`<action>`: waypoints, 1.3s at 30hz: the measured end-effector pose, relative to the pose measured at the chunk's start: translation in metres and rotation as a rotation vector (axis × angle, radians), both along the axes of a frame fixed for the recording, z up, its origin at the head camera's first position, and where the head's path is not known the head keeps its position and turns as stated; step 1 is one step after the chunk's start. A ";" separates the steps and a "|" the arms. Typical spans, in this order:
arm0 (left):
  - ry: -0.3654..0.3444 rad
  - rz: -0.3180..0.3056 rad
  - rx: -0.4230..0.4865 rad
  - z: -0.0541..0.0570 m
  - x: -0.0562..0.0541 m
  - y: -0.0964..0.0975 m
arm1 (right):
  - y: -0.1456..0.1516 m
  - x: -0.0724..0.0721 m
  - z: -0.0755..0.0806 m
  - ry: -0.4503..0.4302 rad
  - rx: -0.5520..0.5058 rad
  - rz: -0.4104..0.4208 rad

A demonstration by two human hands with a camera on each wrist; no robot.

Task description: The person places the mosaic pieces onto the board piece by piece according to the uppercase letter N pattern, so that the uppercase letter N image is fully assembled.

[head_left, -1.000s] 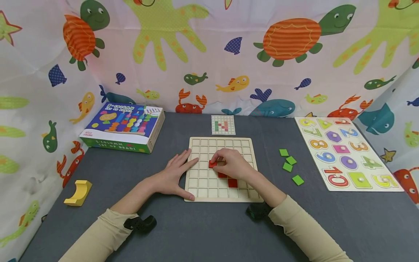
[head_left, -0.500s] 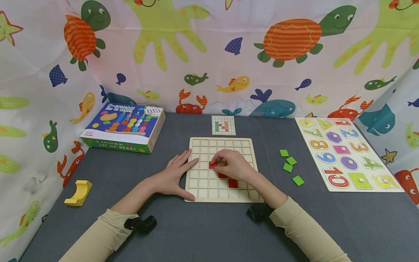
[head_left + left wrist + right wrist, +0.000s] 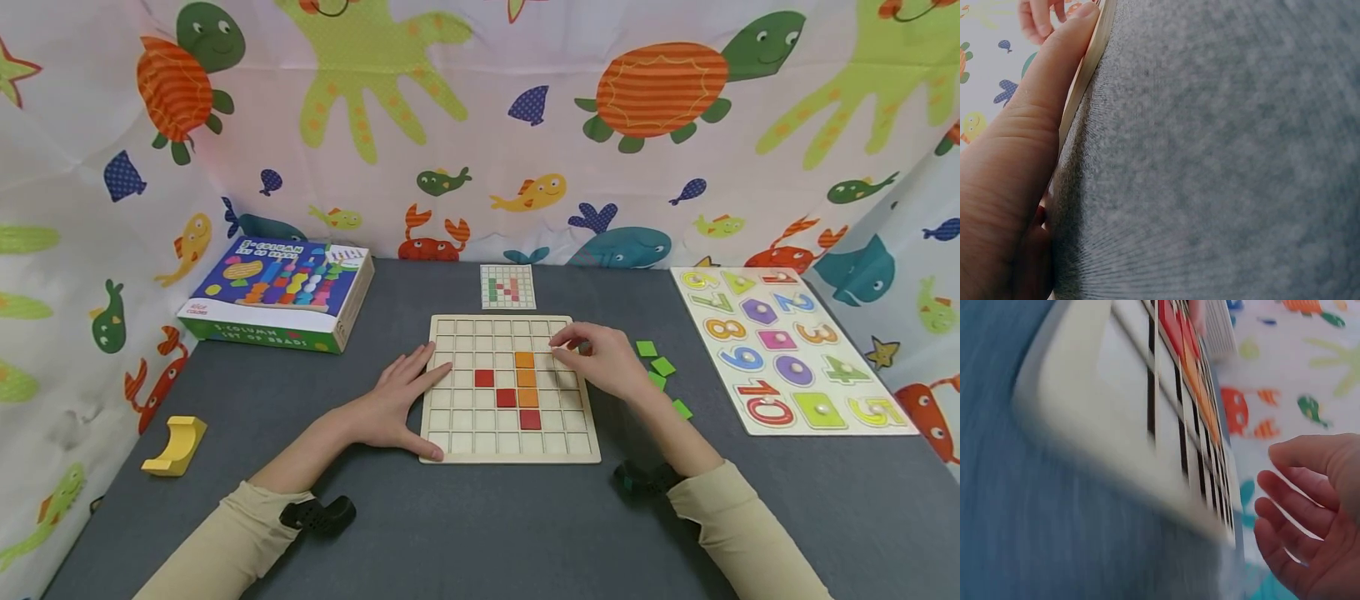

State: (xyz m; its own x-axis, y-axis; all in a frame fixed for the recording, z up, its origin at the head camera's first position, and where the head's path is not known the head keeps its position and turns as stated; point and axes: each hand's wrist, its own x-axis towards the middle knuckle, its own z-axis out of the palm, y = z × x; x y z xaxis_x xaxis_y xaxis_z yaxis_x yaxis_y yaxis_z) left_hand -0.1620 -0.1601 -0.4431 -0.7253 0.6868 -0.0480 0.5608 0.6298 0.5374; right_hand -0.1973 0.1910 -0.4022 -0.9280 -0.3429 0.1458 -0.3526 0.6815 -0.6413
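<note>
The wooden grid board (image 3: 465, 442) lies on the table in the head view. On it, three red tiles (image 3: 483, 378) run in a diagonal, and three orange tiles (image 3: 527, 377) form a column beside them. My left hand (image 3: 395, 400) rests spread along the board's left edge, thumb at the front corner. In the left wrist view that thumb (image 3: 1041, 94) lies along the board's edge. Over the board's right side hovers my right hand (image 3: 600, 358), its fingers loosely bent. The right wrist view shows nothing between its thumb and fingers. Several green tiles (image 3: 645, 348) lie right of the board, partly behind the right forearm.
A small pattern card (image 3: 507, 287) lies behind the board. To the right is a number puzzle board (image 3: 787, 367). A bead game box (image 3: 277, 292) stands at the back left, with a yellow curved block (image 3: 176, 447) in front. Printed fabric (image 3: 480, 125) encloses the table.
My right hand has let go of the red tile and moved right, uncovering the orange tiles. The left hand stays at the board's edge. The head view has shifted slightly.
</note>
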 end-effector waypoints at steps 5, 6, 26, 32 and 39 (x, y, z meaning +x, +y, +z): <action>0.003 -0.002 0.004 -0.001 0.000 -0.001 | 0.041 0.000 0.001 0.001 0.102 -0.097; 0.002 -0.002 0.005 -0.001 0.000 -0.001 | 0.049 0.000 0.002 -0.008 0.122 -0.111; 0.005 0.000 -0.002 -0.002 -0.001 0.000 | 0.087 -0.008 -0.006 -0.069 0.189 -0.143; 0.001 0.000 -0.001 -0.001 -0.001 0.000 | 0.086 -0.006 -0.006 -0.057 0.191 -0.151; 0.001 0.001 -0.001 -0.001 0.000 0.000 | 0.076 -0.005 -0.006 -0.035 0.134 -0.149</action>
